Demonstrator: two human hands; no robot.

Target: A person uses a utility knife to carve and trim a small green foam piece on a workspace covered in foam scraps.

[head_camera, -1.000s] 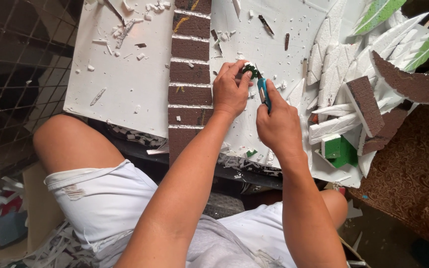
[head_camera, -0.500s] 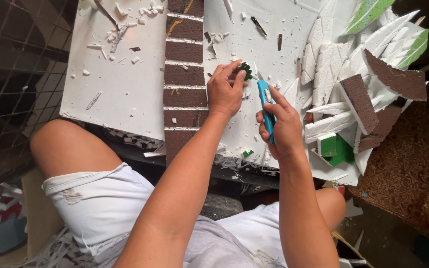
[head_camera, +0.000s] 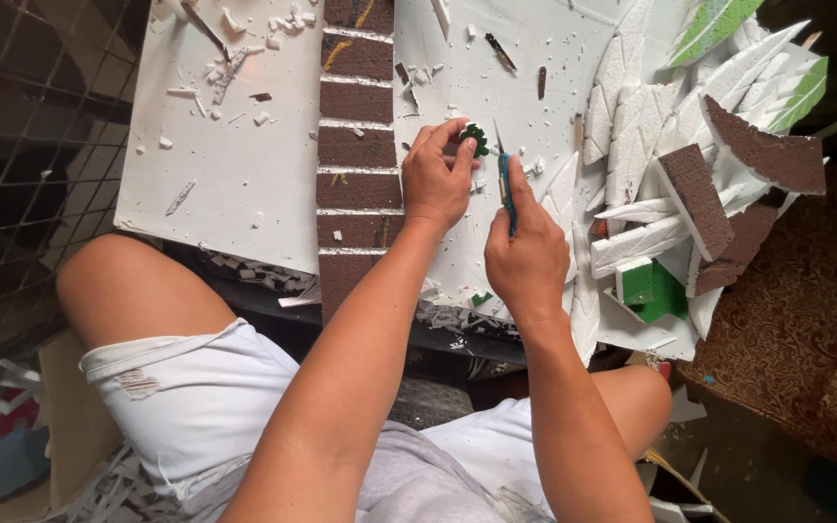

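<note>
Left hand [head_camera: 438, 182] — fingers [head_camera: 459, 157] pinched together on a small dark green foam piece [head_camera: 476, 138], held against the white foam board [head_camera: 234, 165] just right of the brown brick-pattern strip [head_camera: 356, 145].
Right hand [head_camera: 527, 260] — fingers closed around a blue-handled craft knife [head_camera: 507, 189], blade end up, tip close beside the green piece; contact with it not clear.
Progress, as judged: well underway — stack of cut white foam leaf shapes [head_camera: 632, 126] already piled at right, two green-painted leaves [head_camera: 714, 21] at the top corner, brown-topped foam blocks [head_camera: 695, 199] and green foam offcuts [head_camera: 653, 286] lying among them. White crumbs and shavings [head_camera: 215, 58] scattered over the board. Small green piece apparently in trimming, not yet set down; most leaves unpainted.
Against the earlier frames: left hand in nearly the same place on the green piece; right hand drawn lower and nearer the body, knife turned from a slant beside the piece to nearly upright; board and piles unmoved.
</note>
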